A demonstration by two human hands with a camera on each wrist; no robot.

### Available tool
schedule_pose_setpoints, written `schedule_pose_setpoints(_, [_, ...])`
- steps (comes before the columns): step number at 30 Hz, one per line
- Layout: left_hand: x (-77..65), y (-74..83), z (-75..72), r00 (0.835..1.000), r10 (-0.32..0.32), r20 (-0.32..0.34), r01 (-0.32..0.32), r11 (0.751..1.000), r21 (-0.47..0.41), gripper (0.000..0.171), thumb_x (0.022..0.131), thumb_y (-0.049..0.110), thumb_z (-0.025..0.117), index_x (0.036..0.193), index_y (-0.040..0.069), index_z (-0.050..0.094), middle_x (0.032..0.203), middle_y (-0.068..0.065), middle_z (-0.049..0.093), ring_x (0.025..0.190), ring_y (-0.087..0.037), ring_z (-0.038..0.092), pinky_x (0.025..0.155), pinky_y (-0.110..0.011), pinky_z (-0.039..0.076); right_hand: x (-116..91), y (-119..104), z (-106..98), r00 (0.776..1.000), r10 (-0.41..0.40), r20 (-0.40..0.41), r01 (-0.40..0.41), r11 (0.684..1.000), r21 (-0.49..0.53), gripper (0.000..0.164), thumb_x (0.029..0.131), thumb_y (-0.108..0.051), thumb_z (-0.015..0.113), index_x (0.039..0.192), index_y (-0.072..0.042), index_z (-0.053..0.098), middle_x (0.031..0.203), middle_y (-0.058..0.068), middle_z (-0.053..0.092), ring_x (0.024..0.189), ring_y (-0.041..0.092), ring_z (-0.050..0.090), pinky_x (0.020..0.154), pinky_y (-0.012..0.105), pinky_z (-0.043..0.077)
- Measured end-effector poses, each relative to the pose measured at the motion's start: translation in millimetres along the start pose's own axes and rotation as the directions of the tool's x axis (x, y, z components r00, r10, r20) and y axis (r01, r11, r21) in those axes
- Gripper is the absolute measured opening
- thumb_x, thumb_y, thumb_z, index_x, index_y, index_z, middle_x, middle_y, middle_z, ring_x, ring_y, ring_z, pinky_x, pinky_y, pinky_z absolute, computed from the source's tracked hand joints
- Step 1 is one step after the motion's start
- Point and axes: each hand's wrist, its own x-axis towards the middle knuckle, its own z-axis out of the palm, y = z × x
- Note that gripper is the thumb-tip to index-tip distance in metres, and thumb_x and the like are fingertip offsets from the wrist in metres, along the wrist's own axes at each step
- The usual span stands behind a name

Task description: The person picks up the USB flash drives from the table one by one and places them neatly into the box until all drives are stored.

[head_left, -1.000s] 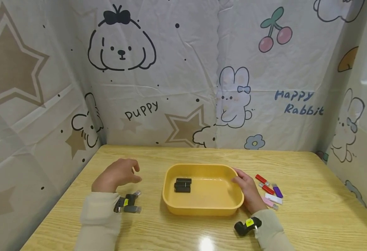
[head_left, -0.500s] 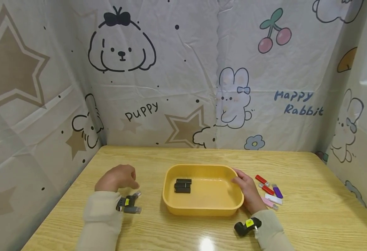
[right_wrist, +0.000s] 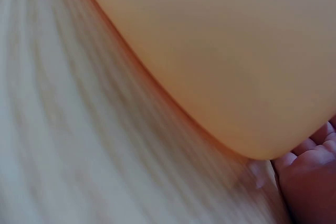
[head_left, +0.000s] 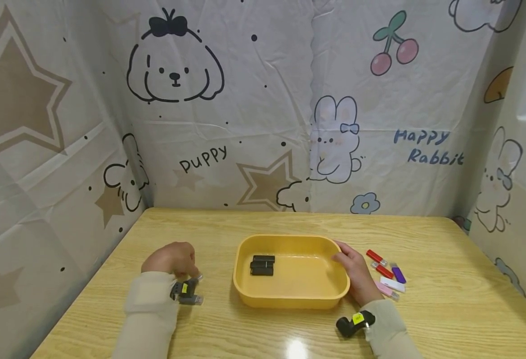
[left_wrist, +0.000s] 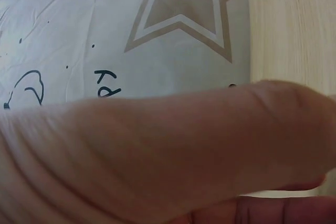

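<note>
My left hand (head_left: 169, 259) is lowered over a USB stick whose metal plug (head_left: 200, 277) peeks out by the fingertips. The hand hides the rest of that stick, so whether the fingers pinch it does not show. Close by, a dark grey USB stick (head_left: 192, 300) lies partly behind the wrist camera. The left wrist view is mostly filled by the thumb (left_wrist: 210, 145). My right hand (head_left: 356, 273) grips the right end of a yellow plastic tray (head_left: 290, 302), thumb over the rim. Several black USB sticks (head_left: 262, 266) lie side by side in the tray's left part.
Right of the tray lie two red USB sticks (head_left: 382, 269), a purple one (head_left: 397, 273), a white one (head_left: 392, 284) and a pink one (head_left: 386, 290). They rest on a wooden table (head_left: 451, 299). Printed cloth (head_left: 263, 114) hangs behind and at both sides.
My left hand has come down and slightly right, from above the table to the USB stick at the left. The right hand and the tray have stayed in place.
</note>
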Motion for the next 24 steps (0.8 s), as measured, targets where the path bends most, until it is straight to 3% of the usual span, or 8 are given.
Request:
schedule_pose_setpoints(4, [0.8, 0.8, 1.8, 1.0, -0.02, 0.012, 0.02, 0.999, 0.025, 0.024, 0.071, 0.018, 0.073, 0.064, 0.008, 0.052, 0.052, 0.0, 0.043, 0.047, -0.012, 0.037, 0.047, -0.027, 0.034, 0.2, -0.1, -0.2, 1.0, -0.004, 0.001, 0.004, 1.0, -0.015, 0.046, 0.083, -0.004, 0.047, 0.129, -0.005, 0.046, 0.128, 0.014, 0.047, 0.108, 0.025, 0.051, 0.087, 0.033, 0.044])
schedule_pose_setpoints(10, [0.5, 1.3, 4.6, 0.999, -0.034, 0.015, 0.033, 0.995, 0.092, 0.023, 0.071, 0.019, 0.073, 0.06, 0.008, 0.057, 0.052, -0.001, 0.047, 0.046, -0.012, 0.037, 0.045, -0.026, 0.033, -0.2, 0.1, -0.2, 1.0, -0.005, 0.007, 0.005, 1.0, -0.03, 0.045, 0.084, -0.004, 0.047, 0.129, -0.005, 0.046, 0.129, 0.013, 0.046, 0.109, 0.025, 0.05, 0.088, 0.033, 0.044])
schedule_pose_setpoints(15, [1.3, 2.2, 7.5, 0.999, -0.031, -0.014, 0.033, 0.987, 0.155, 0.025, 0.069, 0.019, 0.073, 0.053, 0.01, 0.055, 0.045, 0.005, 0.034, 0.042, -0.01, 0.027, 0.04, -0.023, 0.027, -0.3, -0.4, 0.1, 1.0, -0.006, 0.006, 0.006, 0.999, -0.033, 0.045, 0.084, -0.004, 0.047, 0.129, -0.005, 0.046, 0.129, 0.013, 0.047, 0.109, 0.026, 0.05, 0.087, 0.033, 0.044])
schedule_pose_setpoints(24, [2.9, 1.8, 9.2, 0.997, -0.082, -0.009, 0.083, 0.983, 0.163, 0.017, 0.067, 0.017, 0.073, 0.071, 0.007, 0.06, 0.058, -0.001, 0.045, 0.05, -0.014, 0.037, 0.044, -0.027, 0.033, -0.5, -1.9, -0.7, 1.0, 0.009, 0.008, -0.009, 0.999, -0.046, 0.045, 0.084, -0.005, 0.047, 0.13, -0.006, 0.046, 0.13, 0.013, 0.046, 0.111, 0.026, 0.049, 0.088, 0.033, 0.043])
